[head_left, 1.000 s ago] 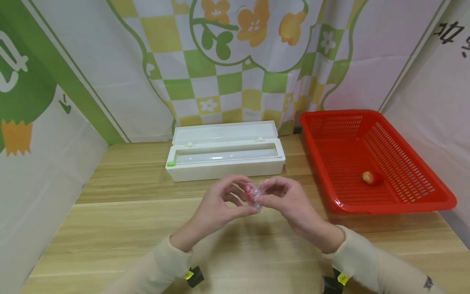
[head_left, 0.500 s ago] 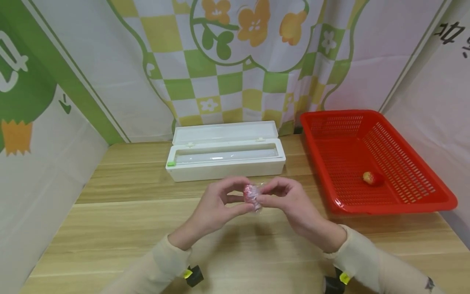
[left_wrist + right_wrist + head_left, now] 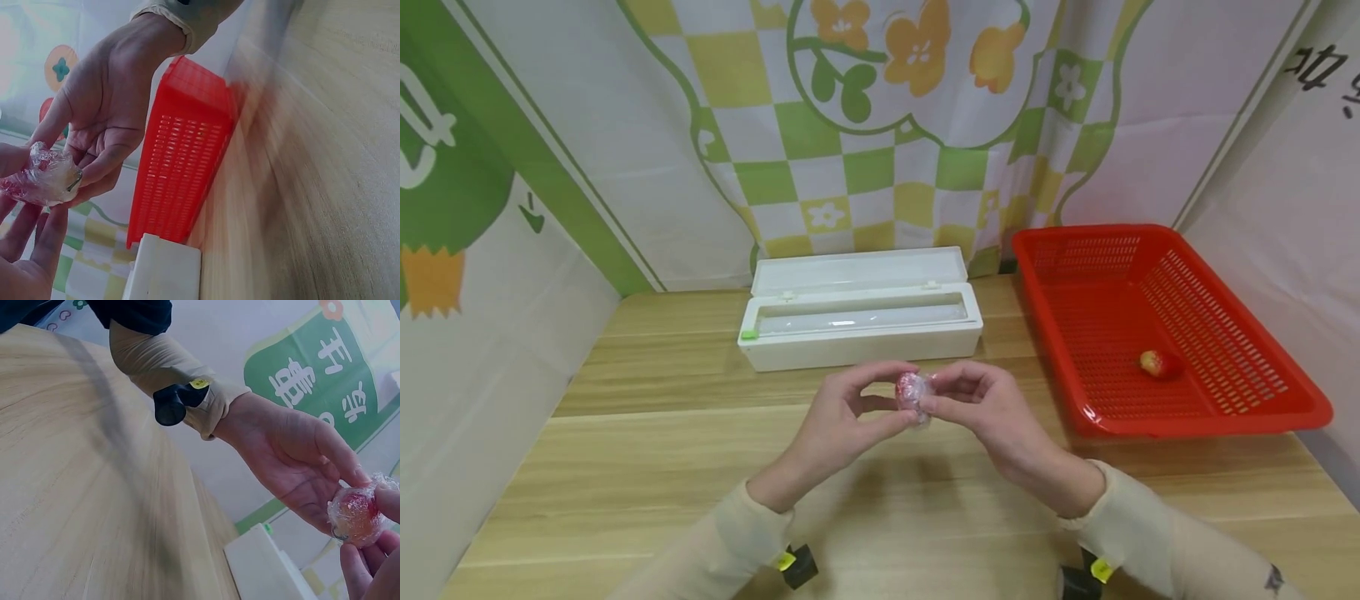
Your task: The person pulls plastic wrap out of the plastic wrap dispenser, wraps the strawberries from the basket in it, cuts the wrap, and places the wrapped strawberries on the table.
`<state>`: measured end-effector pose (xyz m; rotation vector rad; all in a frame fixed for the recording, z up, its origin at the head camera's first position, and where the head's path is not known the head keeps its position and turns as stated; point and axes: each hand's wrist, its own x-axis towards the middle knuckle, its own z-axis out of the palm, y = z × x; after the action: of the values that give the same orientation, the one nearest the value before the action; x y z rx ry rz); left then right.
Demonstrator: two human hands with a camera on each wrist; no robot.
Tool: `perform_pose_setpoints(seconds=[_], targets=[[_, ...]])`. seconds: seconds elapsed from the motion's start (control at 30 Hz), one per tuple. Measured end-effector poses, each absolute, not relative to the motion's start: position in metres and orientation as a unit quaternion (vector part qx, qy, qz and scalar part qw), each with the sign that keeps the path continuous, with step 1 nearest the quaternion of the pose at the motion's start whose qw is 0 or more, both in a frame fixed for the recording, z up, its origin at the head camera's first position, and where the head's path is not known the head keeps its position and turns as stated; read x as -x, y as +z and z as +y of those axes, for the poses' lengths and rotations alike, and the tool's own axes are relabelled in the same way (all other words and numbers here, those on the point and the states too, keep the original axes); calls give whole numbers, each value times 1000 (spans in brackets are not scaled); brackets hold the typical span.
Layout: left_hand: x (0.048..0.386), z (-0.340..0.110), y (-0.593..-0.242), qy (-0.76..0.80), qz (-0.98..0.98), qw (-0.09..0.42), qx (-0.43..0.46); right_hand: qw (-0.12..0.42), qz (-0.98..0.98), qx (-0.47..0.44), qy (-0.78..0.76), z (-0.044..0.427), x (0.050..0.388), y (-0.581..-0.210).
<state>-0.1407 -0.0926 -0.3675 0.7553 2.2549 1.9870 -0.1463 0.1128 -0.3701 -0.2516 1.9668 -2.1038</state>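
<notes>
A small red-and-pale item wrapped in clear film [image 3: 910, 392] is held above the table between both hands. The left hand [image 3: 842, 419] grips it from the left with thumb and fingers, and the right hand [image 3: 1000, 417] pinches the film on its right side. In the left wrist view the wrapped item [image 3: 47, 178] shows crumpled film and a small dark mark at one end. The right wrist view shows the wrapped item [image 3: 356, 515] between the left hand [image 3: 294, 456] and the right fingertips.
Behind the hands stands a white box [image 3: 865, 346] with its lid raised and a clear roll inside. At the right is a red basket [image 3: 1063, 367] holding a red-and-yellow item [image 3: 1161, 363]. Curtains hang at the back and sides of the wooden table [image 3: 662, 467].
The wrapped item has turned slightly between the fingers and the film lies closer around it. Both hands stay in nearly the same place.
</notes>
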Motion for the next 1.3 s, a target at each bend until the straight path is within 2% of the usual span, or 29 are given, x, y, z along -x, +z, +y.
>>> perform_pose_setpoints(seconds=[0.4, 0.77, 1.0, 1.1, 1.2, 1.3], targets=[[139, -90, -366, 653, 722, -3, -229, 72, 695, 123, -705, 110, 143, -369], [137, -85, -364, 648, 733, -56, -198, 15, 709, 164, -686, 107, 138, -366], [136, -86, -363, 632, 754, -58, -169, -78, 747, 194, -631, 106, 139, -365], [135, -87, -363, 622, 761, -62, -175, -100, 756, 201, -615, 108, 140, -365], [136, -87, -363, 622, 756, -64, -194, -90, 749, 201, -625, 109, 141, -366], [136, -88, -364, 629, 747, -62, -207, -47, 725, 189, -661, 110, 143, -368]])
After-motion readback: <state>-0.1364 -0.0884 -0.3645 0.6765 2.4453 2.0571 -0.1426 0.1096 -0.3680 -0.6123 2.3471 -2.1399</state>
